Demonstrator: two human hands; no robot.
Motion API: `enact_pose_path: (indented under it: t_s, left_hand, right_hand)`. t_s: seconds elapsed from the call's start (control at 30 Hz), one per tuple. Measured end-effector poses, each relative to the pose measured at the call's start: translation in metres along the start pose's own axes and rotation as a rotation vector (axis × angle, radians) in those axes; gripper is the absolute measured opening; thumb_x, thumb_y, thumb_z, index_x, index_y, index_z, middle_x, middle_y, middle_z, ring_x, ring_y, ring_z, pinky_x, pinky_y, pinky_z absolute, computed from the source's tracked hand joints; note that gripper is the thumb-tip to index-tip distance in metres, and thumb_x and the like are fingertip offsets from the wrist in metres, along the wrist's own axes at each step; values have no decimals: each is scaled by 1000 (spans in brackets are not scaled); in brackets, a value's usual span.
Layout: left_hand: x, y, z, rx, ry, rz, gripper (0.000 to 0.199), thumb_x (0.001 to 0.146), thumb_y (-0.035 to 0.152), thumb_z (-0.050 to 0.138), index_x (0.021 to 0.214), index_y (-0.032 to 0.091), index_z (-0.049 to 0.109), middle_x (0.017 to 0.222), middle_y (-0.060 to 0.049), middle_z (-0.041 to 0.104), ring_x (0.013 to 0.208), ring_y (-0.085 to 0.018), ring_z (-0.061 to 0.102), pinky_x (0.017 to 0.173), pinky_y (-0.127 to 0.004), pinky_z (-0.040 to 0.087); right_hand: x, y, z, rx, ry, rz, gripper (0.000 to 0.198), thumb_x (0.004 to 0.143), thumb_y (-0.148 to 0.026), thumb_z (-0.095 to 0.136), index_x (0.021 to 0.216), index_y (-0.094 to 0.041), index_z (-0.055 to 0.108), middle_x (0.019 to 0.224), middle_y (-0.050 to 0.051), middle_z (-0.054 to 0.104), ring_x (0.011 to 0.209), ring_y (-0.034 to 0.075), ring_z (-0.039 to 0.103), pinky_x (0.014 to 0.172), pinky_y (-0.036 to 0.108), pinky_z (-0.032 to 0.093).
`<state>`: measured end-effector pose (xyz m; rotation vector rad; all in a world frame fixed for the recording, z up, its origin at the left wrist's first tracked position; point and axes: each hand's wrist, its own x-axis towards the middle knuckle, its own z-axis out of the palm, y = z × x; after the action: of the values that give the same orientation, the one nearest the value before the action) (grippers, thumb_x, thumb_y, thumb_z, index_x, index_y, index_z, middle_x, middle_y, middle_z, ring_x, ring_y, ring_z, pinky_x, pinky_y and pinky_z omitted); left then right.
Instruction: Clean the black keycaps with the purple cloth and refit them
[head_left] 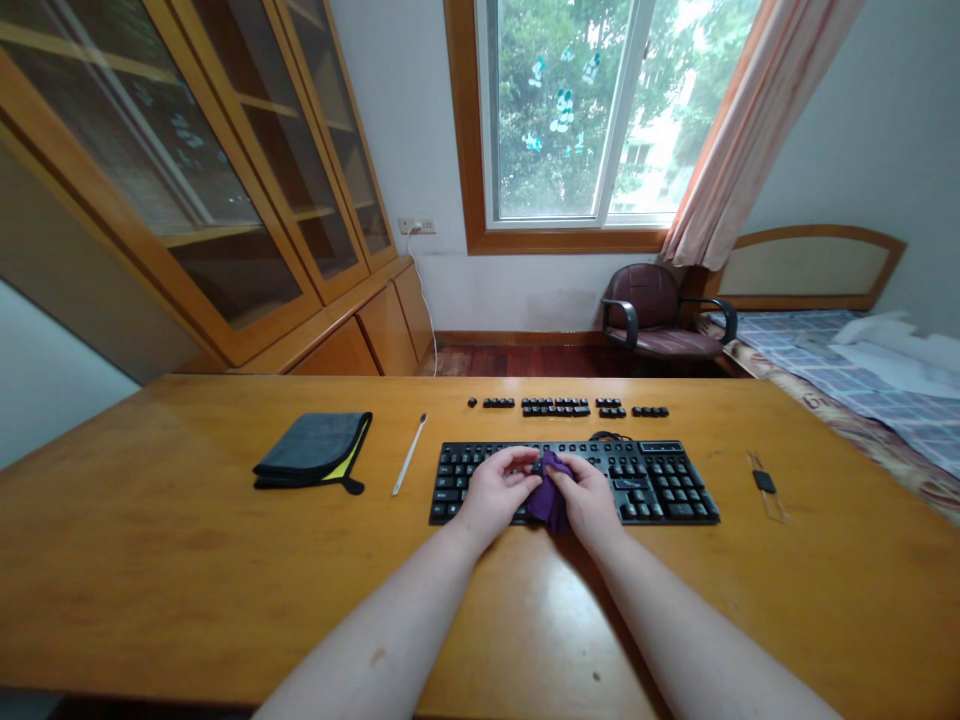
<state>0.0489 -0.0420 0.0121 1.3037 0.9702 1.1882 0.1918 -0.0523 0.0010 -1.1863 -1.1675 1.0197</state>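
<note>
Head view: left hand [491, 493] apparently pinches a keycap [537, 467]; right hand [592, 498] pinches purple cloth [550, 508], likely wiping. Next probably calls for turning the keycap.

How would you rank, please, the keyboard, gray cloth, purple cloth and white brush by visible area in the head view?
Largest to smallest:
1. Keyboard
2. Gray cloth
3. Purple cloth, partly hidden
4. White brush

Bright daylight from the window [551, 110] at upper centre washes out its right side; pale glare marks the worktop [529, 620] at lower centre, shadow edges the right forearm [690, 610], reflections streak the upper-left cabinet glass [142, 120], and wide-angle distortion stretches the sides
</note>
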Motion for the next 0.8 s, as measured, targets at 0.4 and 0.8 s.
enact_pose_path:
  t_s: [0.4,0.8]
  left_hand:
    - [1,-4,-4,240,85,190,33,65,8,65,96,18,62,93,-5,64,86,-15,62,85,-33,50]
    - [-5,2,-4,490,32,294,37,66,3,57,98,22,63,91,-2,62,82,-14,60,82,-31,50]
  right_hand:
    - [-3,5,-1,133,-48,-21,35,78,-47,54,91,-18,68,91,6,69,86,23,60,79,33,45]
    - [-5,1,3,-76,-143,-43,26,66,-31,67,90,-18,67,88,6,69,82,22,62,78,35,47]
